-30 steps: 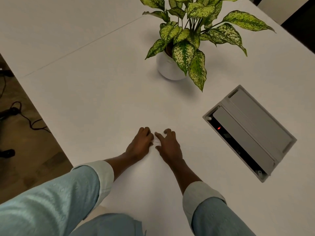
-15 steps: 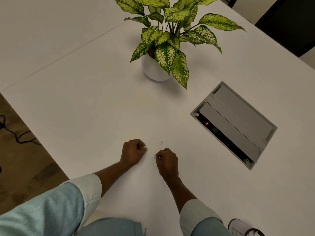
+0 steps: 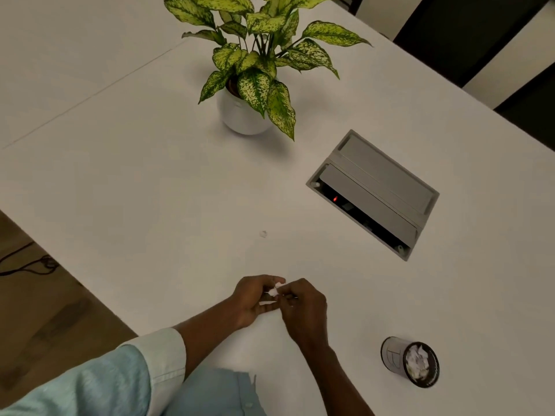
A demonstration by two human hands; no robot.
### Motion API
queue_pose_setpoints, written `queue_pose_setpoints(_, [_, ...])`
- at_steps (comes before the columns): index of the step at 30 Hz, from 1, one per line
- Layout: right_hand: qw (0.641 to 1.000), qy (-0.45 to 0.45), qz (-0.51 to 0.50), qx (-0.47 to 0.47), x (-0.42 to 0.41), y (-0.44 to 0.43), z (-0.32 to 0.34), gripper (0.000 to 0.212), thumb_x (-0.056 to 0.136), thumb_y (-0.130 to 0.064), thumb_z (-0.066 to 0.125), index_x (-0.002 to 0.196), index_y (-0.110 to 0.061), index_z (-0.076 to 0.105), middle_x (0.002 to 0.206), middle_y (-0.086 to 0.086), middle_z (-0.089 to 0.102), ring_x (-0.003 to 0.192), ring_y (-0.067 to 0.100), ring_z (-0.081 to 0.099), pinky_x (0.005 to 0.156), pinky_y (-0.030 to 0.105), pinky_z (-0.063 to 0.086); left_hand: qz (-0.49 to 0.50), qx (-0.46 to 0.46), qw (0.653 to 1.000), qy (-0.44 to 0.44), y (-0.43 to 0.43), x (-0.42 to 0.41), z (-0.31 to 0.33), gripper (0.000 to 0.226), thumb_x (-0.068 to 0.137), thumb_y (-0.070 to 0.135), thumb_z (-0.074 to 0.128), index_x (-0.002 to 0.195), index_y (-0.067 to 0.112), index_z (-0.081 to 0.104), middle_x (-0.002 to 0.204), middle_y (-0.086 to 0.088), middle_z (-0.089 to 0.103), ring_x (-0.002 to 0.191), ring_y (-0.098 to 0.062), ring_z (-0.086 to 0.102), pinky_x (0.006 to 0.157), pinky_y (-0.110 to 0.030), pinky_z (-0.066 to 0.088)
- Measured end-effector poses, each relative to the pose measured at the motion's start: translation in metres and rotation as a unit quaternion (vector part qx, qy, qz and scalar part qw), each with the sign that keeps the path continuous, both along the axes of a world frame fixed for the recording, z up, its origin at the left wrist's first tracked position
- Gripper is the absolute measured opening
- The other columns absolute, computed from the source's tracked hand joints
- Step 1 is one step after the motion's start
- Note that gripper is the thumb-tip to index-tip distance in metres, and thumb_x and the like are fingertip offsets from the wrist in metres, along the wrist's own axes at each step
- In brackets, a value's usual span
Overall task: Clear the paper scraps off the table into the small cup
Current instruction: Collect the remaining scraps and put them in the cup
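Note:
My left hand [image 3: 253, 298] and my right hand [image 3: 304, 307] meet above the white table [image 3: 150, 190] near its front edge. White paper scraps [image 3: 273, 292] show between their fingers; both hands pinch them. One small scrap [image 3: 263, 233] lies alone on the table, farther out than my hands. The small cup [image 3: 396, 358], grey with a dark rim, stands at the lower right, apart from my right hand, and holds several white scraps.
A potted plant [image 3: 244, 115] with spotted green leaves stands at the back centre. A grey cable box [image 3: 375, 190] with an open flap and a red light is set into the table on the right. The table's left edge drops to a floor with cables.
My hands have lifted off the table and come together toward me with scraps pinched between them. The view has shifted, so the cup is now fully in sight.

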State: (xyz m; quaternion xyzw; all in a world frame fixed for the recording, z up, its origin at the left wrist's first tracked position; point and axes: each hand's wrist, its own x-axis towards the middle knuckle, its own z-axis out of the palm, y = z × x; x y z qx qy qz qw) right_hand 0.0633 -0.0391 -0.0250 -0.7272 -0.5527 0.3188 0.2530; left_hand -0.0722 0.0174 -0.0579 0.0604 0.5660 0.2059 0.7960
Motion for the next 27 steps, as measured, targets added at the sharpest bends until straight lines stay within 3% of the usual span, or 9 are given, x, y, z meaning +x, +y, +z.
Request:
queue_pose_setpoints(3, [0.995,-0.062,0.076,0.003,-0.013,-0.007,0.005,0.023,0.088,-0.013,0.066,0.104,-0.028,0.073,0.096,-0.013,0.065,0.086,0.003,0.063,0.075,0.017,0.049,0.027,-0.050,0.997,-0.054,-0.009,0.003,0.004,0.020,0.090,0.017,0.061,0.081,0.006,0.075,0.076,-0.009,0.071,0.066,-0.023,0.068,0.065,-0.034,0.056])
queue_pose_setpoints(6, [0.981,-0.138,0.131,0.029,-0.023,-0.010,0.006,0.023,0.092,-0.017,0.062,0.112,-0.022,0.071,0.100,-0.005,0.067,0.091,0.010,0.062,0.072,0.018,0.045,0.060,-0.074,0.992,-0.082,-0.011,-0.003,0.002,0.036,0.095,0.030,0.063,0.064,0.013,0.069,0.065,-0.003,0.062,0.060,-0.018,0.062,0.066,-0.031,0.050])
queue_pose_setpoints(11, [0.976,-0.145,0.149,0.065,-0.029,-0.001,0.011,0.021,0.092,-0.021,0.051,0.094,-0.016,0.071,0.089,-0.003,0.064,0.080,0.015,0.061,0.062,0.030,0.054,0.054,-0.060,0.994,-0.077,-0.009,-0.021,0.002,0.019,0.091,0.020,0.065,0.075,0.009,0.067,0.074,-0.007,0.066,0.063,-0.021,0.065,0.060,-0.031,0.056])
queue_pose_setpoints(13, [0.981,-0.125,0.128,0.072,-0.029,0.009,0.010,0.018,0.091,-0.021,0.054,0.090,-0.017,0.071,0.088,-0.004,0.063,0.078,0.013,0.060,0.063,0.030,0.053,0.065,-0.054,0.994,-0.075,-0.007,-0.027,-0.002,0.015,0.091,0.018,0.065,0.085,0.005,0.069,0.084,-0.012,0.070,0.069,-0.024,0.069,0.067,-0.035,0.059])
queue_pose_setpoints(16, [0.983,-0.128,0.122,0.055,-0.024,0.031,0.000,0.013,0.089,-0.016,0.062,0.096,-0.018,0.072,0.094,-0.005,0.065,0.083,0.014,0.063,0.067,0.032,0.054,0.084,-0.048,0.994,-0.053,0.000,-0.039,-0.009,0.020,0.089,0.022,0.070,0.091,0.003,0.069,0.088,-0.015,0.070,0.072,-0.026,0.068,0.071,-0.037,0.060])
queue_pose_setpoints(20, [0.963,-0.209,0.169,0.006,-0.015,0.070,-0.019,0.020,0.088,-0.012,0.060,0.103,-0.017,0.072,0.100,0.000,0.064,0.092,0.022,0.064,0.068,0.034,0.051,0.085,-0.032,0.996,-0.018,0.009,-0.056,-0.012,0.032,0.096,0.033,0.069,0.093,0.001,0.071,0.089,-0.019,0.073,0.067,-0.029,0.070,0.073,-0.039,0.059])
queue_pose_setpoints(24, [0.949,-0.228,0.218,-0.028,-0.013,0.106,-0.040,0.031,0.092,-0.009,0.058,0.122,-0.014,0.066,0.114,0.006,0.062,0.104,0.027,0.061,0.077,0.038,0.052,0.090,-0.019,0.996,0.004,0.017,-0.072,-0.016,0.042,0.097,0.044,0.065,0.101,0.002,0.071,0.090,-0.016,0.075,0.069,-0.027,0.072,0.071,-0.037,0.061])
queue_pose_setpoints(27, [0.939,-0.241,0.245,-0.021,-0.017,0.130,-0.057,0.043,0.088,-0.005,0.066,0.131,-0.010,0.060,0.123,0.010,0.060,0.111,0.031,0.058,0.075,0.042,0.056,0.098,-0.015,0.995,0.016,0.022,-0.081,-0.020,0.049,0.097,0.050,0.063,0.105,0.002,0.071,0.093,-0.016,0.075,0.071,-0.026,0.072,0.069,-0.036,0.061])
